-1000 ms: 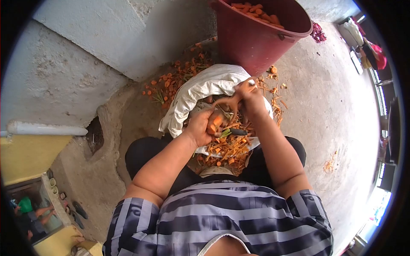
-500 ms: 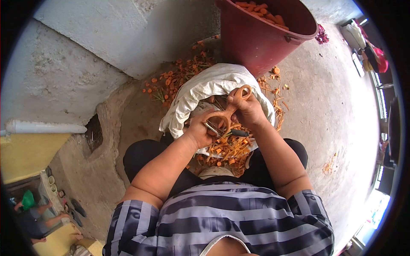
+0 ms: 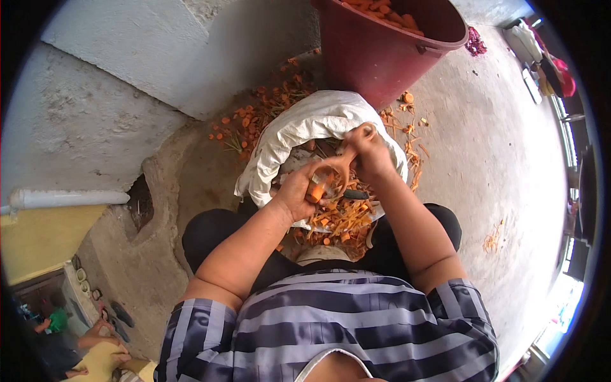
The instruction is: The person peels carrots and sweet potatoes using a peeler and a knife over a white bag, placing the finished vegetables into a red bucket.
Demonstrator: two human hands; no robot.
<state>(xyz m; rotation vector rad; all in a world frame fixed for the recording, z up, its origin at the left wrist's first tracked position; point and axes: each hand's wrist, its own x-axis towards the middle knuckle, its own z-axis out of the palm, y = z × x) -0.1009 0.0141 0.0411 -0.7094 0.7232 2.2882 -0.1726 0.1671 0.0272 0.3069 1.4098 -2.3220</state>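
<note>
My left hand [image 3: 295,192] is closed around a carrot [image 3: 315,193], whose cut orange end shows. My right hand [image 3: 374,158], blurred by motion, grips an orange-brown Y-shaped peeler [image 3: 344,167] with a ring at its handle end. The peeler's forked head is at the carrot, beside my left fingers; the blade's exact contact is hard to make out. Both hands are above an open white sack [image 3: 267,162] with a rolled rim, between my knees. Inside it lie carrot peelings [image 3: 340,219] and a dark-handled tool [image 3: 356,194], partly covered.
A red tub [image 3: 375,60] of carrots [image 3: 388,14] stands behind the sack. Carrot tops and scraps [image 3: 273,105] litter the floor along the grey wall [image 3: 121,76]. A white pipe [image 3: 70,198] runs at left. Another person [image 3: 57,350] sits at lower left.
My right hand and the peeler have shifted slightly. The carrot's orange end now shows in my left hand, where the peeler's metal blade was visible before. The view has tilted a little.
</note>
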